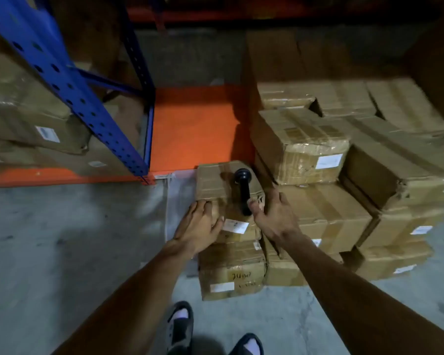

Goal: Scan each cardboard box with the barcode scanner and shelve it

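Left hand [200, 223]: lying flat with fingers spread on the left near edge of the top box, palm pressing the cardboard, thumb reaching toward the white label.
Right hand [272, 213]: resting against the right side of the same box with fingers straight and loosely apart; thumb lying just beside the lower end of the scanner handle, and contact with the handle cannot be told.
Scanner [244, 190]: black, lying on the lid of the top box, its rounded head pointing away from the person and its handle pointing toward the right hand.
Top box [215, 185]: taped brown cardboard, sitting on the lower box between the two hands; a white label [235, 225] is showing on its near face.
Lower box [231, 270]: standing on the grey floor [62, 239], carrying handwriting and a white sticker on its front.
Stacked boxes [318, 149]: piled in several layers just to the right, touching the held pile, many showing white labels.
Shelf [195, 129]: orange deck lying bare behind the top box.
Rack post [69, 80]: blue, perforated, standing at left with more boxes [23, 119] sitting behind it.
Feet [180, 326]: showing at the bottom edge, in dark sandals.
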`<move>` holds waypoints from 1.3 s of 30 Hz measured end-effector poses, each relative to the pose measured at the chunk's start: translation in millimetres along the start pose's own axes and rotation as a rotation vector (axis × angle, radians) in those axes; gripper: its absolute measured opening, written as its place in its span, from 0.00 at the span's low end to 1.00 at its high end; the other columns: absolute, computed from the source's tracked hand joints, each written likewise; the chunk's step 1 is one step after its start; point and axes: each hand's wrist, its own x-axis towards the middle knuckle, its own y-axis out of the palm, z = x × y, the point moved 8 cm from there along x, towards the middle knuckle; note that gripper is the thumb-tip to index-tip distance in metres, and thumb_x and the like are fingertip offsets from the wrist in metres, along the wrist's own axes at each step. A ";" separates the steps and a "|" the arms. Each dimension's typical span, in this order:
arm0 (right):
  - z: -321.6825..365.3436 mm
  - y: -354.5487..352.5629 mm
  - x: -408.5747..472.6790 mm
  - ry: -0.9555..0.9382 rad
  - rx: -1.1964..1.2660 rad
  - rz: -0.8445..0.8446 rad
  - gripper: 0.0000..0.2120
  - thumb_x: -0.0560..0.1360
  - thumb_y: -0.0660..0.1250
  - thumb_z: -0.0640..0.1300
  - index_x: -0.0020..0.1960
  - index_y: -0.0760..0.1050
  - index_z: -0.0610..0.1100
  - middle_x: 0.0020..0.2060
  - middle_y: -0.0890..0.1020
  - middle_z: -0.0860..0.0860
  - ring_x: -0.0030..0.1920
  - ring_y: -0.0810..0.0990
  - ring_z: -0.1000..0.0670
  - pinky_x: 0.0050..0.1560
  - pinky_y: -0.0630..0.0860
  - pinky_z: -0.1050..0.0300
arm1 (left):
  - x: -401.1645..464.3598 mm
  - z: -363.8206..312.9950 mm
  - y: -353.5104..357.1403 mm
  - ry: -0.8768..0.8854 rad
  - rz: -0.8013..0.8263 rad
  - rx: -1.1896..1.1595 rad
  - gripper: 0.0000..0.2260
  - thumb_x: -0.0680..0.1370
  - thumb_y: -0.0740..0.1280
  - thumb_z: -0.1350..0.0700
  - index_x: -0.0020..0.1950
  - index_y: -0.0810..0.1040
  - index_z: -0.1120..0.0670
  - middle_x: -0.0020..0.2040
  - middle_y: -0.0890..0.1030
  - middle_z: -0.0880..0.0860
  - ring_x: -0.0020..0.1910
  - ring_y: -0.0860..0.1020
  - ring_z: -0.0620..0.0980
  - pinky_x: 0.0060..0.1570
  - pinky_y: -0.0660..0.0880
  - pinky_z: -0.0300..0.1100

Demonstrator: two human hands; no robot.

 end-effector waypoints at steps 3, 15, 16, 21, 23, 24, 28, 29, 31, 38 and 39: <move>-21.5 34.8 43.8 0.059 0.071 -0.054 0.30 0.81 0.64 0.60 0.77 0.63 0.45 0.71 0.69 0.41 0.71 0.71 0.38 0.66 0.70 0.46 | 27.9 27.3 43.7 -0.005 -0.018 -0.042 0.22 0.81 0.61 0.48 0.68 0.71 0.62 0.64 0.75 0.60 0.63 0.73 0.59 0.66 0.68 0.48; -26.9 94.1 120.9 0.171 0.059 -0.122 0.29 0.78 0.71 0.44 0.75 0.64 0.45 0.62 0.79 0.39 0.61 0.79 0.38 0.62 0.76 0.45 | 55.3 72.1 90.2 0.062 -0.089 -0.351 0.15 0.80 0.69 0.55 0.65 0.79 0.58 0.65 0.79 0.54 0.65 0.76 0.54 0.62 0.74 0.49; -30.5 90.4 120.5 0.210 0.138 -0.120 0.28 0.78 0.72 0.44 0.74 0.66 0.46 0.60 0.80 0.41 0.56 0.80 0.41 0.56 0.78 0.49 | 55.6 72.1 91.0 0.050 -0.081 -0.353 0.15 0.80 0.68 0.55 0.66 0.79 0.58 0.66 0.78 0.54 0.66 0.75 0.54 0.63 0.73 0.50; -56.8 88.6 78.0 0.368 0.652 -0.023 0.29 0.75 0.71 0.34 0.68 0.64 0.51 0.56 0.77 0.45 0.54 0.81 0.43 0.59 0.80 0.39 | 52.2 67.2 92.4 0.020 -0.057 -0.318 0.17 0.81 0.65 0.54 0.69 0.76 0.58 0.70 0.75 0.55 0.71 0.70 0.54 0.69 0.69 0.50; -66.4 95.8 49.2 0.383 0.818 0.072 0.38 0.74 0.71 0.30 0.72 0.59 0.57 0.60 0.77 0.43 0.56 0.82 0.38 0.56 0.83 0.37 | 51.1 64.1 91.3 0.044 -0.072 -0.257 0.17 0.82 0.65 0.54 0.69 0.76 0.58 0.69 0.76 0.56 0.71 0.70 0.55 0.72 0.64 0.51; -70.6 99.0 34.3 0.383 0.853 0.099 0.41 0.73 0.70 0.29 0.73 0.58 0.60 0.59 0.77 0.43 0.53 0.84 0.41 0.49 0.85 0.42 | 51.0 63.0 92.2 0.049 -0.074 -0.201 0.17 0.82 0.64 0.53 0.69 0.76 0.58 0.69 0.75 0.55 0.71 0.70 0.55 0.73 0.61 0.53; -83.6 114.6 -10.7 0.305 0.841 0.033 0.37 0.77 0.64 0.27 0.78 0.60 0.55 0.51 0.78 0.40 0.35 0.81 0.52 0.32 0.79 0.57 | 47.0 61.8 101.3 0.062 -0.070 -0.141 0.19 0.81 0.65 0.57 0.73 0.73 0.54 0.73 0.71 0.56 0.73 0.67 0.57 0.72 0.59 0.64; -83.9 122.2 -18.7 0.290 0.853 0.025 0.36 0.79 0.64 0.30 0.79 0.60 0.57 0.53 0.78 0.39 0.38 0.81 0.50 0.35 0.78 0.54 | 44.1 61.1 107.4 0.094 -0.048 -0.138 0.23 0.80 0.65 0.62 0.76 0.69 0.52 0.75 0.67 0.57 0.75 0.63 0.58 0.72 0.61 0.61; -85.7 136.1 -29.5 0.292 0.875 -0.018 0.32 0.83 0.65 0.41 0.80 0.59 0.62 0.63 0.77 0.38 0.51 0.78 0.45 0.48 0.77 0.49 | 38.2 61.9 120.5 0.139 0.007 -0.101 0.37 0.75 0.62 0.73 0.79 0.60 0.46 0.80 0.56 0.57 0.79 0.52 0.57 0.75 0.60 0.55; -92.6 151.0 -40.9 0.290 0.870 -0.070 0.32 0.78 0.72 0.51 0.77 0.61 0.62 0.66 0.77 0.48 0.61 0.82 0.40 0.59 0.81 0.34 | 37.1 73.8 139.0 0.167 0.052 -0.052 0.53 0.68 0.59 0.79 0.79 0.45 0.35 0.81 0.43 0.50 0.80 0.39 0.51 0.74 0.59 0.49; -95.0 152.6 -41.0 0.296 0.876 -0.057 0.32 0.79 0.72 0.47 0.76 0.61 0.61 0.65 0.78 0.48 0.58 0.83 0.39 0.57 0.83 0.36 | 37.4 75.1 140.4 0.169 0.055 -0.038 0.53 0.70 0.60 0.78 0.78 0.42 0.34 0.81 0.42 0.48 0.80 0.38 0.50 0.73 0.58 0.46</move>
